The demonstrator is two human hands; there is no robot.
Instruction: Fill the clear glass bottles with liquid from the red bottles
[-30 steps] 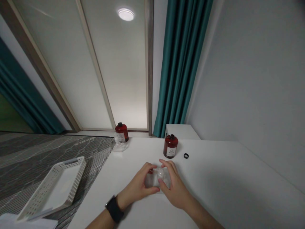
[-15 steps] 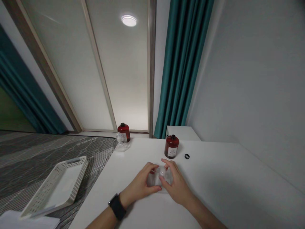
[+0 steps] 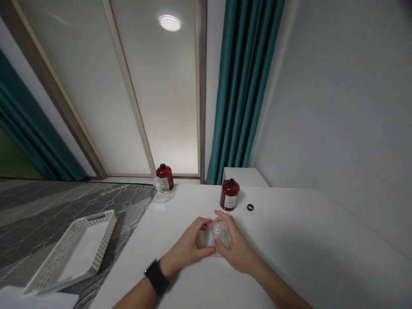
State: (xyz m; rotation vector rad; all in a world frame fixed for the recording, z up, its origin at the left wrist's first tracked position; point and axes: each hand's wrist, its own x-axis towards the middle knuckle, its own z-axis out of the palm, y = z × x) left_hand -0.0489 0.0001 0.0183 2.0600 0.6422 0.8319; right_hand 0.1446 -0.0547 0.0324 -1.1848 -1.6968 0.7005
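Observation:
A small clear plastic container (image 3: pixel 213 238) rests on the white table (image 3: pixel 289 257), held between both my hands. My left hand (image 3: pixel 186 249), with a black watch on its wrist, grips its left side. My right hand (image 3: pixel 236 251) grips its right side, with fingertips on top. Just beyond stands a dark red bottle (image 3: pixel 229 195) with a white label and no cap. A small black ring-shaped cap (image 3: pixel 250 207) lies to its right.
A second dark red bottle (image 3: pixel 164 177), capped, stands at the table's far left corner behind a clear container (image 3: pixel 160 194). A white perforated basket (image 3: pixel 72 253) lies on the grey patterned surface to the left. A white wall and teal curtains lie beyond the table.
Both hands stay on the clear container; my fingers have shifted slightly on it. The view has swayed a little.

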